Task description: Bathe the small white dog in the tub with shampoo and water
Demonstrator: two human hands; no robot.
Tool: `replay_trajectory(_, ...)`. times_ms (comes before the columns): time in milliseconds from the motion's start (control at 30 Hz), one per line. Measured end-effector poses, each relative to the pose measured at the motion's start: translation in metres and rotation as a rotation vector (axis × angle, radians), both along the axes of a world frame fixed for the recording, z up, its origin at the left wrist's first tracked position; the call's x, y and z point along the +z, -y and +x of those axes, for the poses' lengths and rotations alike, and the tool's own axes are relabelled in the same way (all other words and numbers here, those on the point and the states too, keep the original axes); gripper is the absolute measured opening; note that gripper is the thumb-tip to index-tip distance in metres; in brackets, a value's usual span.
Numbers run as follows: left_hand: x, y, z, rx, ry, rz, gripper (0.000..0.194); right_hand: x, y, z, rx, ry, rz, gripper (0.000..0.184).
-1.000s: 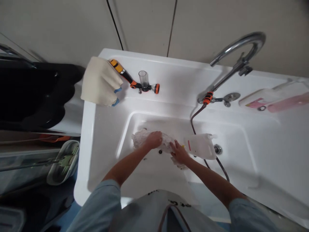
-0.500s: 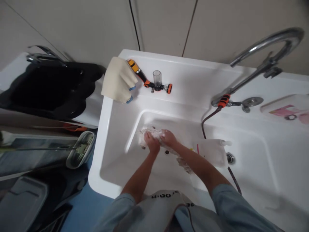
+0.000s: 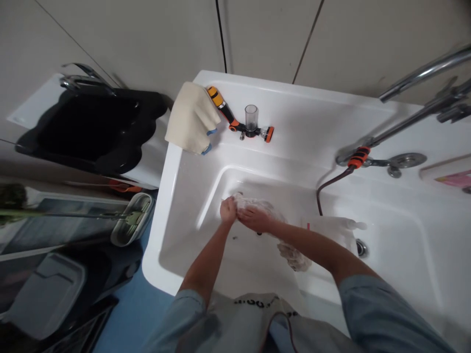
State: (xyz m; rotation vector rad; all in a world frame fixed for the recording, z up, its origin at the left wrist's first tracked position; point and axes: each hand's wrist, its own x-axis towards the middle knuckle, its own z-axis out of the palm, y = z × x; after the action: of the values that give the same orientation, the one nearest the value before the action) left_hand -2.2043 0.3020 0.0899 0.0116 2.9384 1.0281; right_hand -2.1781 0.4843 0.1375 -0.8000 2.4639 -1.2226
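A long, white, shaggy thing (image 3: pixel 270 208) covered in foam lies in the white tub; I cannot tell what it is. My left hand (image 3: pixel 228 210) is closed around its left end, fingers curled. My right hand (image 3: pixel 253 218) rests on it just to the right, its fingers stretched out flat and pointing left. A wet, matted, brownish-white part (image 3: pixel 294 256) shows below my right forearm, which hides some of the middle. A translucent white jug (image 3: pixel 331 230) lies on its side beyond that forearm.
Along the tub's (image 3: pixel 151 250) back ledge are a cream cloth (image 3: pixel 189 117) and an orange-black spray gun (image 3: pixel 228 115) with a clear cup. A chrome tap (image 3: pixel 408 115) and brown hose (image 3: pixel 326 186) are right. Left stand a black basin (image 3: pixel 84 132) and mop bucket (image 3: pixel 117 233).
My right hand has flattened from a curled shape and slid slightly left along the foamy thing. My left hand has turned at its left end. The view has shifted left.
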Motion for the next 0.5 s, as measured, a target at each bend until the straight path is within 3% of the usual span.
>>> replay_trajectory(33,0.007,-0.001,-0.002,-0.055,0.014,-0.033,0.048,-0.006,-0.012,0.012,0.005,-0.027,0.043,0.034)
replay_trajectory(100,0.021,-0.018,-0.001,-0.244,-0.013,-0.106,0.039,-0.019,-0.036,0.036,-0.229,-0.053,0.221,0.049)
replay_trajectory(167,0.037,-0.050,0.005,-0.479,-0.062,-0.160,0.036,-0.031,-0.055,0.064,-0.429,-0.067,0.362,0.064)
replay_trajectory(200,0.045,-0.067,0.008,-0.581,-0.066,-0.183,0.035,-0.036,-0.063,0.079,-0.446,-0.075,0.389,0.066)
replay_trajectory(267,0.059,-0.092,0.013,-0.749,-0.023,-0.242,0.033,-0.043,-0.079,0.111,-0.348,-0.081,0.396,0.063)
replay_trajectory(333,0.067,-0.099,0.017,-0.787,0.060,-0.320,0.031,-0.045,-0.095,0.139,-0.296,-0.025,0.414,0.067)
replay_trajectory(400,0.065,-0.093,0.025,-0.666,0.108,-0.370,0.034,-0.045,-0.102,0.151,-0.380,0.084,0.452,0.076)
replay_trajectory(467,0.055,-0.081,0.038,-0.542,0.045,-0.318,0.039,-0.044,-0.096,0.141,-0.498,0.150,0.464,0.089)
replay_trajectory(500,0.048,-0.075,0.046,-0.561,0.004,-0.250,0.042,-0.043,-0.088,0.131,-0.523,0.141,0.453,0.092)
